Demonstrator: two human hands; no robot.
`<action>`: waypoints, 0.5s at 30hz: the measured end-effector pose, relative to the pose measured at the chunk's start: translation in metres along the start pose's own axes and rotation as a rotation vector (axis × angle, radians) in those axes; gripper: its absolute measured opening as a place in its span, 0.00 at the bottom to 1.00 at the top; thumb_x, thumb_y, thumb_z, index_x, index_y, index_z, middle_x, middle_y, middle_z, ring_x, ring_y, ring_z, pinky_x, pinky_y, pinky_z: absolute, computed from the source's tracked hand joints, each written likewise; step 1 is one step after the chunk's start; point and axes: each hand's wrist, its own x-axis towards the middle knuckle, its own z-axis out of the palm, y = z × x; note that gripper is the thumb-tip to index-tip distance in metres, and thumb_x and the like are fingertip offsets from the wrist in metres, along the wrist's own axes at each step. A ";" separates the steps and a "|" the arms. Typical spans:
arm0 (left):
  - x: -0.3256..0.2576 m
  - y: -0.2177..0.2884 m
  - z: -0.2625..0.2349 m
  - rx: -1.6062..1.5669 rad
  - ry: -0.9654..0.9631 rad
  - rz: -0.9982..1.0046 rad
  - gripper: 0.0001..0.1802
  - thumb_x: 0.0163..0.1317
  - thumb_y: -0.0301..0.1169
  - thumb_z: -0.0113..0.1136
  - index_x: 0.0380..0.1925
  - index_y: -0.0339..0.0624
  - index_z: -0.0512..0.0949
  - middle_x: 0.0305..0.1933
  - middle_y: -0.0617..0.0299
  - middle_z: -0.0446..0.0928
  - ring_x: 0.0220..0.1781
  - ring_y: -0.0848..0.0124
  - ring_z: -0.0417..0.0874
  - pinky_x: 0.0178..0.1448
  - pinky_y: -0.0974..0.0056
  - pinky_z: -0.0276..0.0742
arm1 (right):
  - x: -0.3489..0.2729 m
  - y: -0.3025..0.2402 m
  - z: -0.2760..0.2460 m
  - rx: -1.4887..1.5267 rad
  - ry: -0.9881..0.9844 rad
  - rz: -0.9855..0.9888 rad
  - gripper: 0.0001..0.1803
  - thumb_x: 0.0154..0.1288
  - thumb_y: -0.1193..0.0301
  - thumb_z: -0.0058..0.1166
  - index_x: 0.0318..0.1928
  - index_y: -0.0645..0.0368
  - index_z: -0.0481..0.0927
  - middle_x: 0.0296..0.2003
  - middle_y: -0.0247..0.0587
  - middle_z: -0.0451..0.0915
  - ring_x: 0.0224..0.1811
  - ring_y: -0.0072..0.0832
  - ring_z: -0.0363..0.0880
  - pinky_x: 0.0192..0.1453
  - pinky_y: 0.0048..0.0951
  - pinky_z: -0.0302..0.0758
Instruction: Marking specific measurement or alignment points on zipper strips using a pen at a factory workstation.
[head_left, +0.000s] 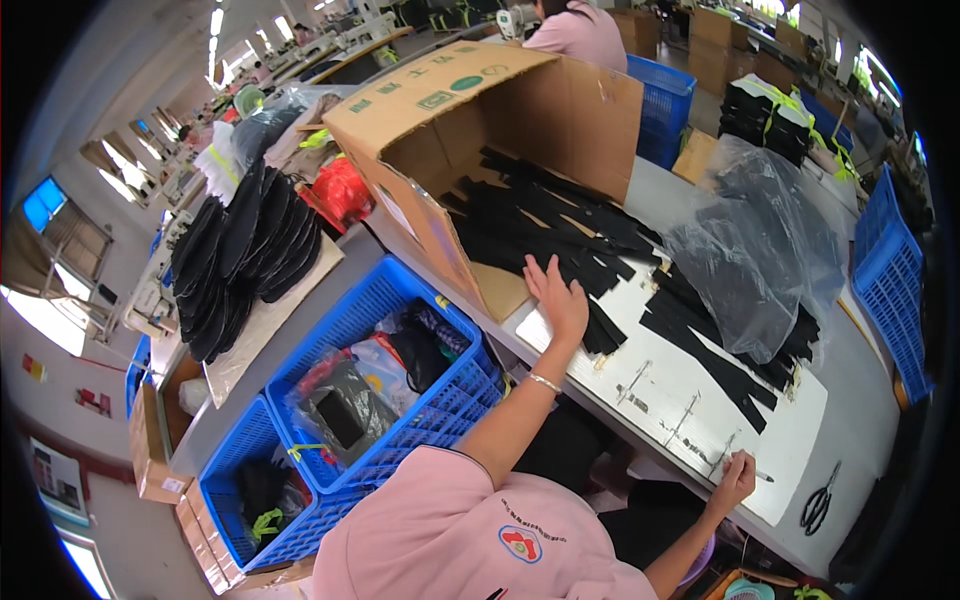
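Note:
My left hand [558, 300] lies with its fingers spread on black fabric strips [540, 225], at the mouth of a cardboard box [440, 85] tipped on its side. The strips spill out of the box onto a white board [655, 375] with dark pen marks along its near edge. Close to those marks, my right hand [736, 484] is closed around a slim pen [764, 477], its end sticking out to the right. A second bunch of black strips [705, 350] lies on the board between my hands, partly under a clear plastic bag [765, 245].
Black-handled scissors [820, 505] lie right of the board. Blue baskets [400, 425] with bagged goods stand left of the table. Stacked black fabric pieces [245, 255] lie farther left, and a blue crate [890, 290] stands at right. Beyond the box sits a person [580, 35] in pink.

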 end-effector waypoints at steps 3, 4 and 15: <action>0.004 0.008 0.000 -0.027 0.000 0.005 0.32 0.65 0.31 0.66 0.68 0.32 0.70 0.81 0.32 0.51 0.82 0.34 0.48 0.84 0.41 0.46 | 0.002 0.003 0.002 -0.033 -0.026 -0.024 0.12 0.79 0.67 0.56 0.39 0.62 0.81 0.31 0.27 0.77 0.30 0.13 0.71 0.34 0.17 0.72; 0.007 0.005 -0.001 -0.070 0.036 0.002 0.30 0.68 0.34 0.63 0.67 0.32 0.70 0.81 0.33 0.53 0.83 0.35 0.48 0.84 0.41 0.46 | 0.004 0.008 0.000 -0.098 -0.039 -0.046 0.11 0.78 0.66 0.56 0.39 0.62 0.82 0.32 0.28 0.77 0.30 0.13 0.71 0.34 0.17 0.71; -0.011 -0.002 -0.091 0.112 -0.240 0.418 0.28 0.61 0.21 0.66 0.63 0.47 0.79 0.73 0.52 0.73 0.79 0.45 0.61 0.80 0.45 0.55 | -0.006 -0.019 0.006 -0.093 0.022 -0.026 0.11 0.76 0.69 0.59 0.39 0.66 0.84 0.28 0.30 0.81 0.29 0.14 0.74 0.35 0.18 0.71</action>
